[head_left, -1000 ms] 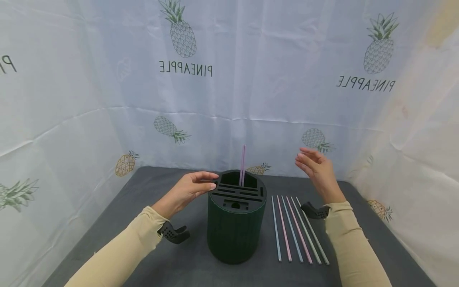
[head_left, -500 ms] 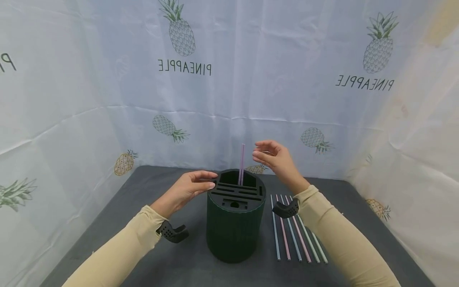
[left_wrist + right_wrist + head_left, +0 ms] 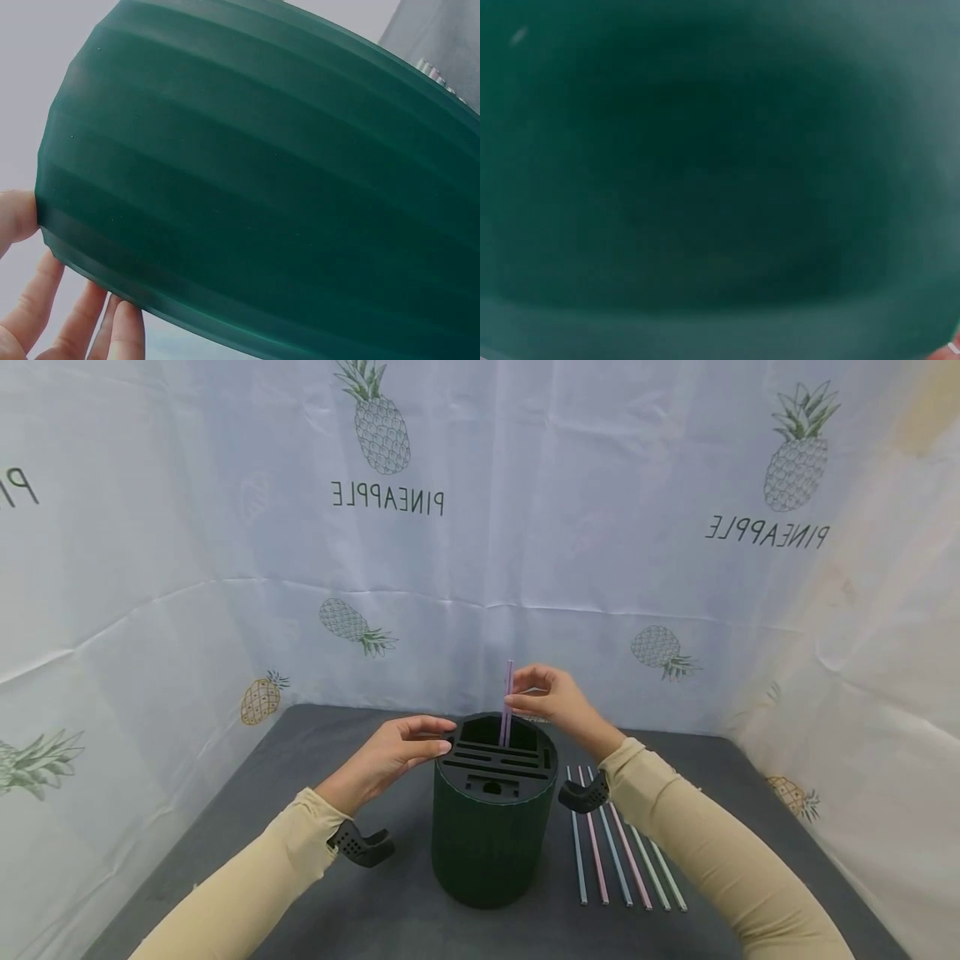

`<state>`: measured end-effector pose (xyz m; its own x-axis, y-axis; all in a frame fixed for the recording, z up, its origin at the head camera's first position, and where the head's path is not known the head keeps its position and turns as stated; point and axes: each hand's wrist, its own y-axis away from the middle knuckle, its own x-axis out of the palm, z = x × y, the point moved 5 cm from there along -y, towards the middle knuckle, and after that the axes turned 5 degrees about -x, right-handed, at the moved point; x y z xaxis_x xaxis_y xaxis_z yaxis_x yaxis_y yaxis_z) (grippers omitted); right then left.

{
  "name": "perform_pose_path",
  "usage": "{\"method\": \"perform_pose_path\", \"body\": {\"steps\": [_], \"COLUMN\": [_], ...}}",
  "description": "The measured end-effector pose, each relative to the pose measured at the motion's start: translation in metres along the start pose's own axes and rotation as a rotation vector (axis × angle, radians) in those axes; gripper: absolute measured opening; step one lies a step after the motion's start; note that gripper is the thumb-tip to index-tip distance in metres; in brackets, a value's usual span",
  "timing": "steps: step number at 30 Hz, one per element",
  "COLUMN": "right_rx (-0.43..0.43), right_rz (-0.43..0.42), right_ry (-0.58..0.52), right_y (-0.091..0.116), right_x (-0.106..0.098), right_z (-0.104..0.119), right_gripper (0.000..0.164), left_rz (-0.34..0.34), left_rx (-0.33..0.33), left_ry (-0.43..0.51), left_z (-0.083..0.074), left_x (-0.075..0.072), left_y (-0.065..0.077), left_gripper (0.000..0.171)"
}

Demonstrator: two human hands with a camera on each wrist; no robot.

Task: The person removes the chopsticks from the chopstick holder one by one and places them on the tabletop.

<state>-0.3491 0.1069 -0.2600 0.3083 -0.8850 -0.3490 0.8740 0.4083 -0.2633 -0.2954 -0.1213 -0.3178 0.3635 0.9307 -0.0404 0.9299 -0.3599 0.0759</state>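
Observation:
A dark green, ribbed knife holder [image 3: 487, 843] with a black slotted top stands upright in the head view. Two thin purple chopsticks [image 3: 506, 727] rise from its large rear opening. My left hand [image 3: 390, 756] touches the left side of the rim with its thumb and fingertips; the left wrist view shows these fingers [image 3: 79, 322] fairly straight against the green wall. At the chopsticks' upper part, my right hand [image 3: 558, 702] pinches them between thumb and fingers. The green wall fills the right wrist view, with only a bit of finger in the lower right corner.
Several blue, pink and pale green chopsticks [image 3: 617, 860] lie side by side on the dark grey table [image 3: 352, 910], right of the holder and partly below my right forearm. A white pineapple-print cloth [image 3: 480, 543] hangs behind and along both sides.
My right hand has moved left from the air above the table's right side to the purple chopsticks and now pinches them. The left hand and the holder stay in place.

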Motion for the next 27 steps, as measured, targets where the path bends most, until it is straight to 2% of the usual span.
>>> {"method": "perform_pose_path", "body": {"steps": [7, 13, 20, 27], "right_rx": [0.011, -0.029, -0.150, -0.345], "right_rz": [-0.016, -0.045, -0.135, -0.314], "right_ry": [-0.055, -0.100, -0.239, -0.448], "right_y": [0.001, 0.006, 0.014, 0.026], "right_x": [0.000, -0.005, -0.029, -0.071], "right_z": [-0.004, 0.003, 0.030, 0.067], "right_gripper": [0.023, 0.021, 0.014, 0.019], "left_rz": [0.001, -0.001, 0.000, 0.000], "left_rx": [0.011, 0.008, 0.000, -0.004], "left_ry": [0.002, 0.004, 0.009, 0.012], "left_z": [0.000, 0.002, 0.000, 0.001], "left_x": [0.001, 0.001, 0.001, 0.001], "left_y": [0.000, 0.001, 0.002, 0.001], "left_gripper": [0.050, 0.050, 0.047, 0.047]}}
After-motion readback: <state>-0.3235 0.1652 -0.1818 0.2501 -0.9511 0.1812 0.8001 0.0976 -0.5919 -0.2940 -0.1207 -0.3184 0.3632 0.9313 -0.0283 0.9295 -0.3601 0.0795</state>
